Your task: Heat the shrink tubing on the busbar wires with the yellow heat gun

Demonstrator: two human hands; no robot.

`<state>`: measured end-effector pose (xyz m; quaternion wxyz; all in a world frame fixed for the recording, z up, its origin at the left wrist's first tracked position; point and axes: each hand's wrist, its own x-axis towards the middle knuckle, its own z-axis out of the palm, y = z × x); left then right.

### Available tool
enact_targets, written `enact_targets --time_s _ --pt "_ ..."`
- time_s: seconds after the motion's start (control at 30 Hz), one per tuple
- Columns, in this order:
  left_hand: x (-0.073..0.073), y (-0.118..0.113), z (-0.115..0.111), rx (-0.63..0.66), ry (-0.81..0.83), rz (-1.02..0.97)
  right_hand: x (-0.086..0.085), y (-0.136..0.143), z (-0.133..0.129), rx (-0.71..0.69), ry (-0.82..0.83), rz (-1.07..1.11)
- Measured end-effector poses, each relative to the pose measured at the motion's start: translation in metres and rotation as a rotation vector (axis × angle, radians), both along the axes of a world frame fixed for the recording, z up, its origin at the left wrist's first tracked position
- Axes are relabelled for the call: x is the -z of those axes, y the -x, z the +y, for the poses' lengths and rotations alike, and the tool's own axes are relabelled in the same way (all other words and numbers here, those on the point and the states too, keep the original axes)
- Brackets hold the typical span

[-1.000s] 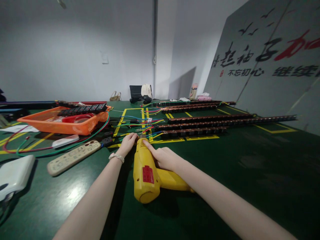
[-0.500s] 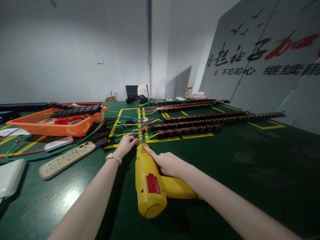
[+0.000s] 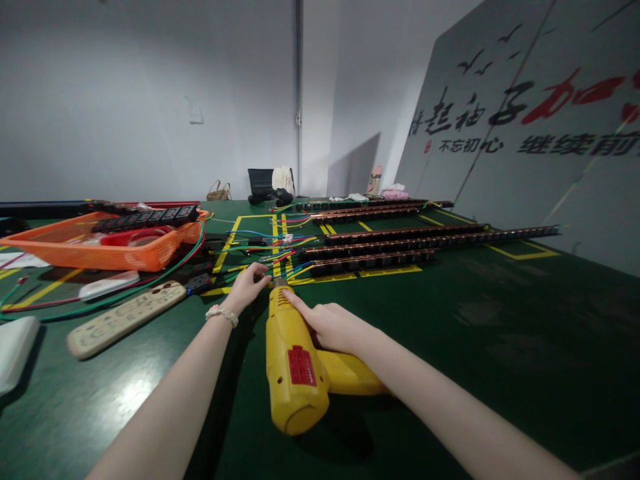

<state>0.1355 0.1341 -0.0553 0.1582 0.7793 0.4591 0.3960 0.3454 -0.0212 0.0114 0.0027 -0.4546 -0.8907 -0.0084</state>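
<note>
My right hand [image 3: 333, 325] is wrapped round a yellow heat gun [image 3: 295, 367], which points away from me over the green table. The gun's metal nozzle [image 3: 280, 283] is close to several thin coloured wires [image 3: 300, 269]. Those wires run out of long black strips [image 3: 373, 261] with copper-coloured edges. Left of the nozzle, my left hand [image 3: 251, 285] is at the wires with its fingers bent and closed together; what lies between the fingertips is too small to make out. A beaded band circles my left wrist.
An orange basket [image 3: 110, 250] with black and red parts stands at the left. Nearer are a beige power strip [image 3: 127, 319], a white device [image 3: 17, 350] and loose green and red cables. More black strips extend right across the table [image 3: 475, 373].
The whole view has shifted slightly, so the table items appear a little further left. Both hands and the heat gun keep nearly the same pose.
</note>
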Motion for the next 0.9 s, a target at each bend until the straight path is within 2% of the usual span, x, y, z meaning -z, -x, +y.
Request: enact_targets --time_s 0.17,0.3,0.4,0.67,0.9 --pt "-0.006 -0.001 -0.004 -0.164 0.014 0.242 0.0 0.001 0.0 0.019 0.007 -0.021" --pt "-0.009 -0.002 -0.007 -0.27 0.032 0.319 0.0 0.002 -0.001 0.018 0.009 -0.023" --pt "-0.007 -0.002 -0.006 -0.23 0.008 0.292 -0.002 0.002 -0.001 0.02 0.02 -0.019" --pt "-0.007 0.0 -0.005 -0.154 -0.111 0.0 -0.003 0.003 0.001 0.015 -0.001 -0.037" --pt "-0.008 -0.001 -0.003 -0.072 -0.067 -0.15 0.001 0.016 0.016 0.047 -0.118 -0.033"
